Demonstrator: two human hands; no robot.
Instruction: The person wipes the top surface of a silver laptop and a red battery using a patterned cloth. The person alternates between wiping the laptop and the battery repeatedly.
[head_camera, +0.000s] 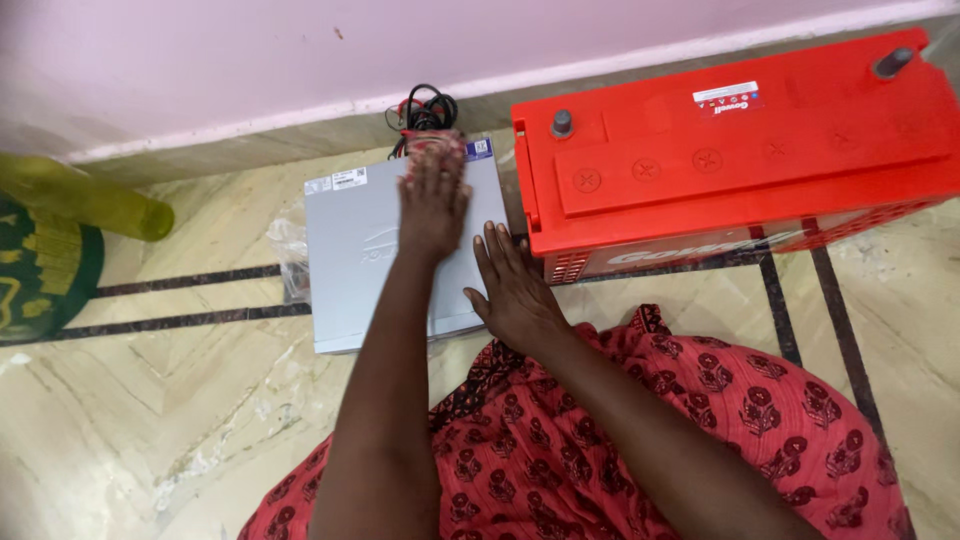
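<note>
A flat grey metal box (350, 250) lies on the stone floor, with a bundle of black and red cables (425, 110) at its far end. My left hand (433, 200) rests palm down on the box's top near the far edge, fingers stretched toward the cables. My right hand (510, 290) lies with straight fingers against the box's right side, in the gap beside a large red battery (740, 170). Neither hand holds anything. The battery has two grey terminal posts, one at the near left (562, 122) and one at the far right (893, 62).
A pink wall runs close behind the box and battery. A yellow-green cylinder (90, 200) and a round green patterned object (40, 270) sit at the left. Crumpled clear plastic (290, 250) lies by the box's left side. Red printed cloth (640, 430) covers my lap.
</note>
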